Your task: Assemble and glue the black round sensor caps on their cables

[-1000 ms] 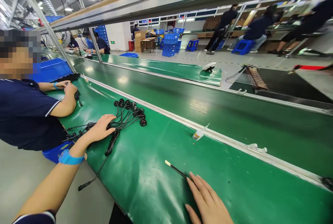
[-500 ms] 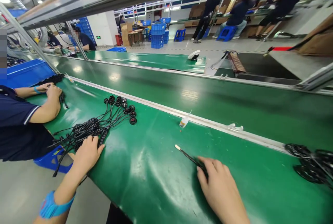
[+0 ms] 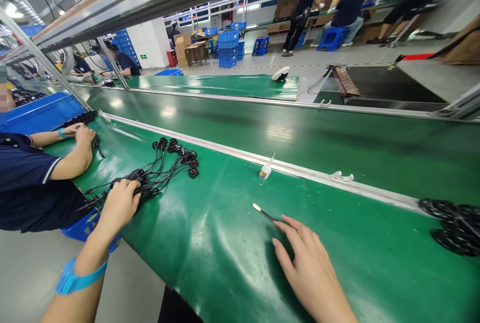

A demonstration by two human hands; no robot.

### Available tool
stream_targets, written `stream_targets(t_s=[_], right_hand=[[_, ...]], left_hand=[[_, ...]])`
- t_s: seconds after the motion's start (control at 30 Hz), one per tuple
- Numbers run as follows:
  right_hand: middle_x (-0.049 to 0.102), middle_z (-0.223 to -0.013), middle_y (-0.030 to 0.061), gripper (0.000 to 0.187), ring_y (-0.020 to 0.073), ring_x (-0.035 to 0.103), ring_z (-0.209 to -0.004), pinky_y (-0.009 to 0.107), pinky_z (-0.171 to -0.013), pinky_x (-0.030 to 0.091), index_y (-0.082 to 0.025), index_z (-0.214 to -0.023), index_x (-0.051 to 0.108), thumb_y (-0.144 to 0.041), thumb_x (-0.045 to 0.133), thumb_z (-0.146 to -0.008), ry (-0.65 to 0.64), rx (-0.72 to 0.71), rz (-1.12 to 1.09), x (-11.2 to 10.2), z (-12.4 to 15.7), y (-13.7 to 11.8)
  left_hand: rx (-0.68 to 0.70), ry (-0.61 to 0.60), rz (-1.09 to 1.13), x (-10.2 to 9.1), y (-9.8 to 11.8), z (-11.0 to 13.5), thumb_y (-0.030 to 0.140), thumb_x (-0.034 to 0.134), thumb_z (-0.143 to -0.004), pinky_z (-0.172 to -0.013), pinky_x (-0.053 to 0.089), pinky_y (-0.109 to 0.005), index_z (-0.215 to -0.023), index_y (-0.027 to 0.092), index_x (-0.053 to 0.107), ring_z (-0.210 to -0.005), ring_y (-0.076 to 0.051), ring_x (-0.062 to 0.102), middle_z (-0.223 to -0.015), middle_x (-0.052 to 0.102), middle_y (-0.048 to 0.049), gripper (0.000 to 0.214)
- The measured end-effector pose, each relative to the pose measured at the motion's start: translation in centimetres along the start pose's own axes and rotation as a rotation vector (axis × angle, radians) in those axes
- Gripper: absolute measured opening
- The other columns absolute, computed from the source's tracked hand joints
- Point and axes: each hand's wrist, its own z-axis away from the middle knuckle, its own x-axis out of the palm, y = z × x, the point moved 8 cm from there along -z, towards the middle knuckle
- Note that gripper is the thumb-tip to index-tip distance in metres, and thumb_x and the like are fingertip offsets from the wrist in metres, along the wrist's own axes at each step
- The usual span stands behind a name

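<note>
My left hand (image 3: 119, 203), with a blue wrist strap (image 3: 80, 277), has its fingers curled over a bundle of black cables (image 3: 148, 178) on the green work surface. Round black parts (image 3: 193, 163) sit at the far ends of the cables. My right hand (image 3: 303, 253) is open, thumb apart from the fingers, just above the surface. A thin dark stick with a pale tip (image 3: 262, 211) lies by its index fingertip; the stick's near end is hidden by the hand. Beyond it a small white bottle with a thin nozzle (image 3: 266, 170) stands beside the pale rail.
At the left a co-worker's hands (image 3: 84, 133) handle small black parts beside a blue bin (image 3: 45, 111). More black round parts (image 3: 453, 225) lie at the right edge. A pale rail (image 3: 225, 149) crosses the surface, with a white clip (image 3: 342, 176) on it.
My left hand has moved slightly up and left on the cables, its fingers more bent. My right hand has opened away from the stick, which now lies on the surface.
</note>
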Motion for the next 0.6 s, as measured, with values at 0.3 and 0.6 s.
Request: stream_targets(t_s=[0.3,0.6], right_hand=[[0.059,-0.116,0.013,0.029,0.0305,0.057,-0.105,0.048,-0.083,0.049,-0.019,-0.109,0.056,-0.036,0.037,-0.095,0.022,-0.037,-0.003,-0.2,0.0,0.1],[0.06,-0.114,0.0121,0.029,0.0304,0.06,-0.099,0.048,-0.077,0.051,-0.021,-0.108,0.056,-0.039,0.04,-0.094,0.063,-0.129,-0.003,0.6,0.2,0.7]], left_hand=[[-0.111,0.111,0.0,0.7,-1.1,-1.5,0.023,0.048,-0.084,-0.081,0.045,-0.045,-0.097,0.015,0.057,-0.094,-0.033,0.055,-0.098,0.061,-0.0157,0.018],[0.037,0.092,0.2,0.5,-1.9,-0.4,0.021,0.037,-0.093,-0.093,0.045,-0.037,-0.11,0.017,0.058,-0.105,-0.024,0.056,-0.109,0.064,-0.0107,0.028]])
